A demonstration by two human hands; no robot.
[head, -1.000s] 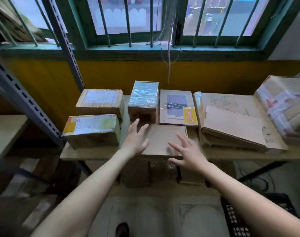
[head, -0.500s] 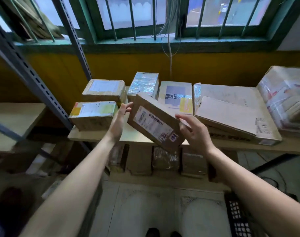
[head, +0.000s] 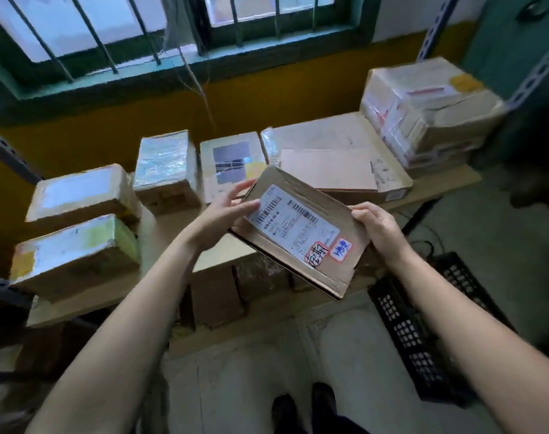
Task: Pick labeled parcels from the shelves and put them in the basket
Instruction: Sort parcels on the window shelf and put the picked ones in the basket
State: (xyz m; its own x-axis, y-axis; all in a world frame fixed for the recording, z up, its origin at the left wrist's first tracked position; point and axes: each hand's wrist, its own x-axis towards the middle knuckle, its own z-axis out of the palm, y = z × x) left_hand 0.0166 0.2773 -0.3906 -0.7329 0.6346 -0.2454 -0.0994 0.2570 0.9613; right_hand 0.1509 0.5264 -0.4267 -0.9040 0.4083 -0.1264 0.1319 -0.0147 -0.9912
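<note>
We hold the flat cardboard parcel (head: 326, 270) between both hands, clear of the shelf (head: 445, 181) and tilted, with its shipping label (head: 293, 228) facing up at us. A second ago it lay plain side up on the shelf with our open hands just reaching it. Half a second ago it was lifted and turning; now it is closer to us, out over the shelf's front edge. A red-marked sticker (head: 317, 252) and a blue-marked one (head: 341, 249) sit by the label's near end.

The left hand (head: 223, 219) grips the parcel's left end, thumb over the label corner and fingers curled behind. The right hand (head: 376, 228) clasps the right edge, thumb on top.

Just beyond the left hand stand a foil-wrapped box (head: 165, 161) and a flat box with a grey patch (head: 232, 164). Further left of it are two taped cartons (head: 76, 220). Beyond the right hand lies a large flat carton (head: 329, 136), and right of that a bulky taped parcel (head: 423, 111). The black basket (head: 423, 333) sits on the floor under the right forearm, more of it in view than before.
</note>
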